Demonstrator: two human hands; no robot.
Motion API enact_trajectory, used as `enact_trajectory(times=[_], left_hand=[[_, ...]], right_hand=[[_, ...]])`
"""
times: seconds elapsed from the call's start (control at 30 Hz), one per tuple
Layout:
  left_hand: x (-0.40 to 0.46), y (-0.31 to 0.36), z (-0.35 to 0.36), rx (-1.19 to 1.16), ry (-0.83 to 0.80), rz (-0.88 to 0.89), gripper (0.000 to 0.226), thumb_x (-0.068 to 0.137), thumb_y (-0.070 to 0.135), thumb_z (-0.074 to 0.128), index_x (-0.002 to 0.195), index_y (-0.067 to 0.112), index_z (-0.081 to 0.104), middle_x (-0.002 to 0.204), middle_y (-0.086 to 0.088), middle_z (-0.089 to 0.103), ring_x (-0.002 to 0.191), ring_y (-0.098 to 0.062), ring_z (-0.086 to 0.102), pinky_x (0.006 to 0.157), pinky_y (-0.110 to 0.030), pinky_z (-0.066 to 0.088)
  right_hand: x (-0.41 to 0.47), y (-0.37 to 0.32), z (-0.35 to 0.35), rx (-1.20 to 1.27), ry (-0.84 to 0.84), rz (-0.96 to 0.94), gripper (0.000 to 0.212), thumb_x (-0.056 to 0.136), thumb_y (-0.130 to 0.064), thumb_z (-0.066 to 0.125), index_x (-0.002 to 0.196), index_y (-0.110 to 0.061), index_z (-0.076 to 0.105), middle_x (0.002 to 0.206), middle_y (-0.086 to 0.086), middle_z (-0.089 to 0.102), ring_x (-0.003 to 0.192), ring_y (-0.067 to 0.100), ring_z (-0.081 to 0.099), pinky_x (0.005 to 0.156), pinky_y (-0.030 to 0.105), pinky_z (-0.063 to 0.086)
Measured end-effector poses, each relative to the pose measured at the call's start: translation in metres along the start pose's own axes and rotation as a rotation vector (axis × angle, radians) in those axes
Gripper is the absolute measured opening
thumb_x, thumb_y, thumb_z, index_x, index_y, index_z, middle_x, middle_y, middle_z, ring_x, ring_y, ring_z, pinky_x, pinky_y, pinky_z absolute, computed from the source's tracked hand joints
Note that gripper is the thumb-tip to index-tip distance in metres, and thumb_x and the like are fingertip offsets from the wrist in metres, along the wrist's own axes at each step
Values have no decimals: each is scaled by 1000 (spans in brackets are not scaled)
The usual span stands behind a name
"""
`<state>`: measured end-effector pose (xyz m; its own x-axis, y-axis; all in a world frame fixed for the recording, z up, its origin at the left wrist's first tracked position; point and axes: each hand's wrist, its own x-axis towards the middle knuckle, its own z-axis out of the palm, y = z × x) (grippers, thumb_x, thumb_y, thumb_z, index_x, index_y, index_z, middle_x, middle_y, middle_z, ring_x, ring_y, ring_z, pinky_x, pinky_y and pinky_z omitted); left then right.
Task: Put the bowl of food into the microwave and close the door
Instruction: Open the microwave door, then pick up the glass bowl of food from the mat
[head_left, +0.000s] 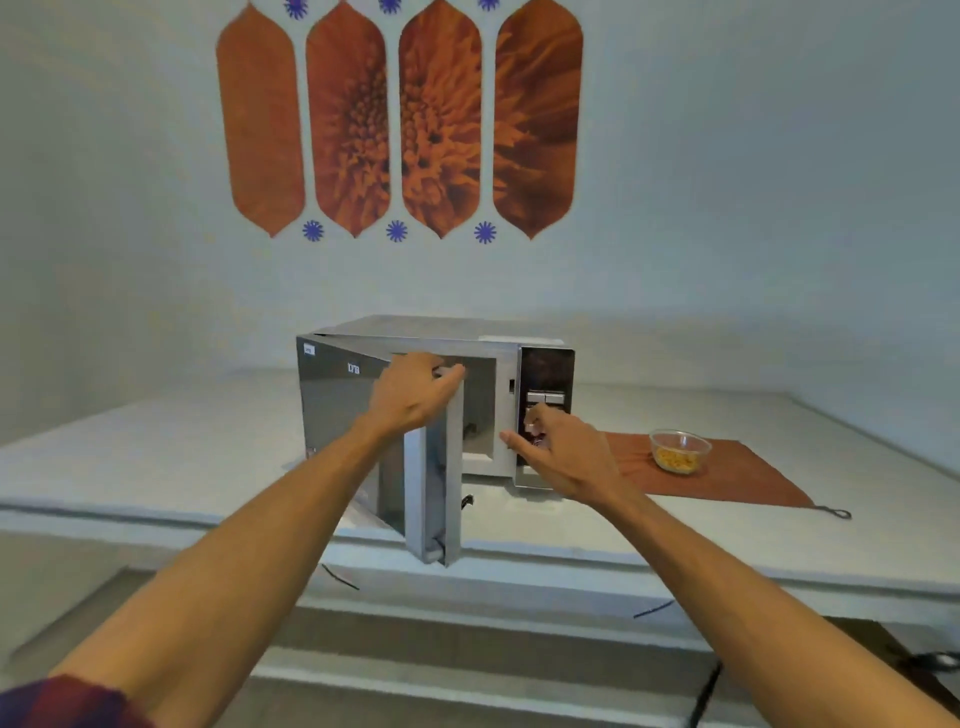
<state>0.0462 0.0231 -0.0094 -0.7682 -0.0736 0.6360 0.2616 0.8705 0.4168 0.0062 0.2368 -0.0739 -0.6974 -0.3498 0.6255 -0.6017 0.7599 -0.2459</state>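
Sitting far right on an orange cloth (727, 480): the glass bowl of food (679, 451), untouched, well apart from our hands. Microwave (519, 353) left of it, door (358, 441) swung partly open. Our left hand (413, 392) grips the door's top edge; our right hand (563, 454), loosely curled and empty, at the control panel (545, 387).

A pale grey-blue wall (727, 156) fills the upper half of the view. At 12 o'clock it carries four tall orange flower panels (397, 119) side by side, with small blue rosettes (397, 231) at their tips. A light counter (130, 457) spans the view from 9 to 3 o'clock. An orange mat (737, 480) lies on it at 3 o'clock. Lighting is soft and even.
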Motion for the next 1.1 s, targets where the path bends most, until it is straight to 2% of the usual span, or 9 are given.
enact_trajectory(times=[0.1, 0.27, 0.5, 0.63, 0.8, 0.87, 0.9, 0.97, 1.1], left_hand=[[-27, 1, -33, 90, -35, 5, 38, 86, 41, 38, 59, 15, 41, 55, -1, 40, 52, -15, 35, 56, -27, 32], [-63, -6, -94, 320, -83, -81, 44, 86, 37, 36, 60, 5, 49, 56, -12, 50, 52, -23, 43, 57, -34, 39], [-106, -35, -142, 632, 22, -249, 34, 89, 31, 51, 88, 0, 61, 75, -14, 53, 66, -31, 49, 61, -33, 38], [-115, -67, -160, 694, 104, -214, 33, 86, 33, 54, 75, 2, 56, 78, -19, 65, 62, -29, 50, 63, -33, 36], [-110, -78, -165, 744, 165, -319, 43, 84, 41, 52, 65, 3, 56, 61, -9, 54, 61, -27, 48, 73, -37, 40], [-106, -82, -160, 749, 160, -364, 51, 82, 48, 51, 85, -1, 66, 87, -20, 67, 81, -33, 58, 92, -46, 43], [-104, -84, -155, 758, 148, -373, 58, 82, 51, 51, 103, -1, 66, 112, -26, 65, 105, -37, 57, 104, -51, 35], [-104, -84, -137, 753, 116, -290, 70, 83, 53, 51, 128, 0, 55, 148, -26, 40, 142, -37, 30, 117, -56, 15], [-100, -69, -85, 635, 60, -22, 76, 84, 56, 47, 142, 7, 42, 159, -19, 25, 150, -32, 13, 121, -55, 4]], right_hand=[[-9, -1, -7, 1, -11, -6, 58, 87, -70, 43, 112, -20, 57, 111, 3, 68, 92, 23, 64, 77, 39, 53], [-17, -10, -18, 3, -58, 8, 61, 90, -63, 47, 130, -17, 50, 132, 5, 59, 112, 26, 61, 90, 42, 49], [-21, -40, -14, -221, -212, -86, 60, 91, -62, 44, 126, -15, 52, 123, 8, 59, 105, 27, 60, 84, 41, 50], [-11, -68, -5, -242, -203, -129, 58, 92, -61, 44, 123, -13, 51, 122, 9, 60, 103, 27, 59, 82, 41, 50], [-4, -86, 4, -315, -218, -142, 56, 92, -60, 44, 121, -13, 51, 121, 8, 60, 100, 26, 60, 74, 36, 45], [-1, -88, 6, -343, -231, -130, 57, 92, -60, 45, 123, -13, 51, 122, 9, 60, 102, 27, 59, 72, 36, 41], [1, -89, 6, -348, -230, -121, 57, 92, -59, 46, 124, -13, 51, 122, 9, 60, 104, 28, 60, 73, 36, 41], [2, -89, 5, -345, -222, -102, 58, 92, -59, 46, 128, -14, 50, 124, 8, 60, 106, 27, 60, 77, 37, 45], [1, -82, 6, -341, -224, -31, 65, 91, -61, 45, 139, -16, 43, 135, 8, 55, 115, 27, 58, 88, 41, 49]])
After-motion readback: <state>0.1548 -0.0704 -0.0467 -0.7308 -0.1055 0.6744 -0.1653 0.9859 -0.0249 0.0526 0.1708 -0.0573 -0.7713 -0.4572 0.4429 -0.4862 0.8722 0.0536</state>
